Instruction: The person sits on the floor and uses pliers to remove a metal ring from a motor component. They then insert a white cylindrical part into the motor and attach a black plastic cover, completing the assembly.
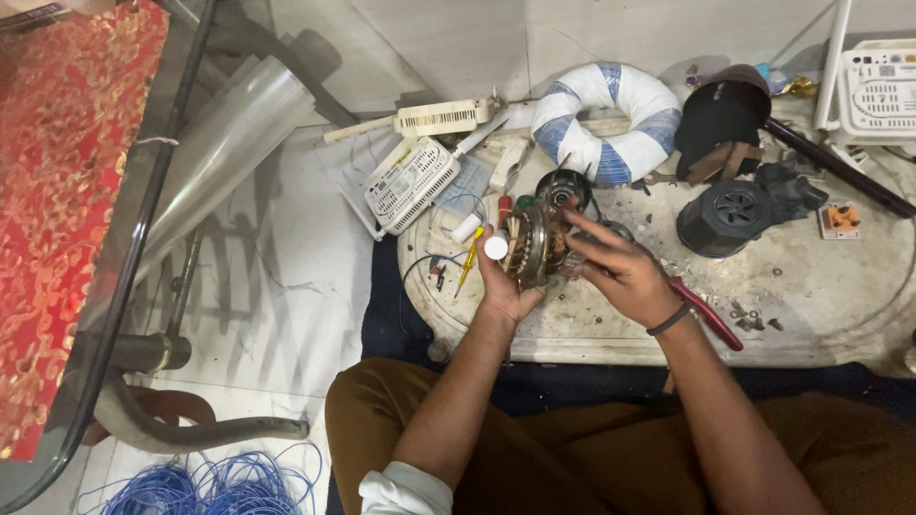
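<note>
A small electric motor (534,246), with copper-coloured windings showing, is being held above the near edge of the round, stained worktop (811,286), between both hands. It is being cupped from the left by the left hand (503,281), whose fingers are being curled around the motor's body. The right hand (620,272) is being kept against the motor's right side, its fingers (587,229) being spread over the top and pressed on the housing; a dark band is being worn on that wrist. A yellow-handled screwdriver (468,262) is lying just left of the motor. Red-handled pliers (706,313) are lying just right of the right wrist. Farther back, a white-and-blue wrapped ring (606,122) and a black fan housing (730,217) are being kept on the worktop.
</note>
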